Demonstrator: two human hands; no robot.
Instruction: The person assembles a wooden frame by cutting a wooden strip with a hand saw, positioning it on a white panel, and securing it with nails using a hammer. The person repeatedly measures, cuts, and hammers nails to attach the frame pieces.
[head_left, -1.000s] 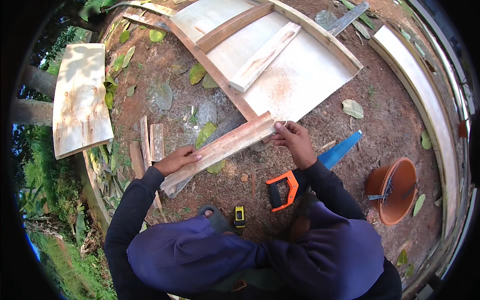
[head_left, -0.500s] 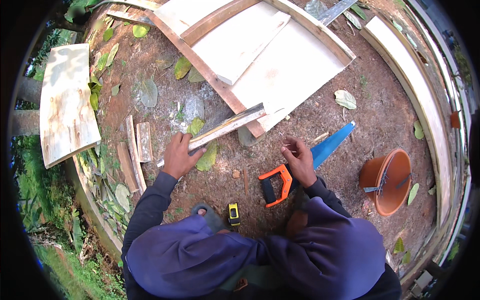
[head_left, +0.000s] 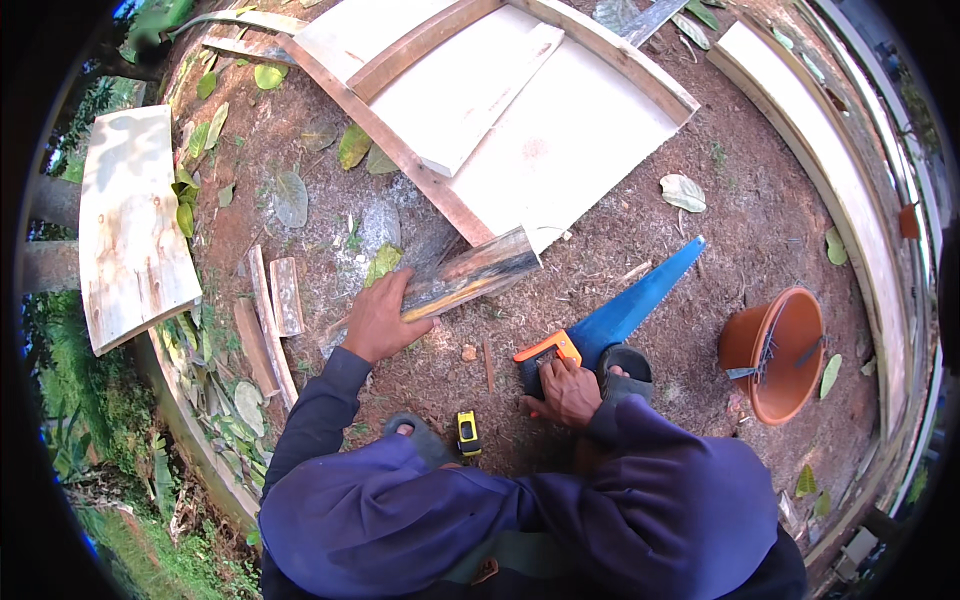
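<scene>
My left hand (head_left: pixel 382 314) is closed around the near end of a weathered wooden plank (head_left: pixel 480 272), its thumb along the edge. The plank slants up to the right, its dark, yellow-streaked face showing, and its far end comes close to the corner of a wooden frame (head_left: pixel 395 135). At the handle of a handsaw (head_left: pixel 625 312), my right hand (head_left: pixel 570 392) has its fingers wrapped round the orange and black grip. The saw's blue blade points up and to the right. Part of the handle is hidden under the hand.
Between my feet lies a yellow and black tape measure (head_left: pixel 467 433). An orange-brown bucket (head_left: pixel 772 355) stands at the right, near a long pale board (head_left: pixel 820 150). At the left are a wide board (head_left: pixel 137 220) and small wood offcuts (head_left: pixel 287 297). A loose board (head_left: pixel 495 100) rests inside the frame.
My right hand has come down from above the saw onto its handle, and the saw has shifted slightly. The plank in my left hand has turned, showing its broad face instead of its edge.
</scene>
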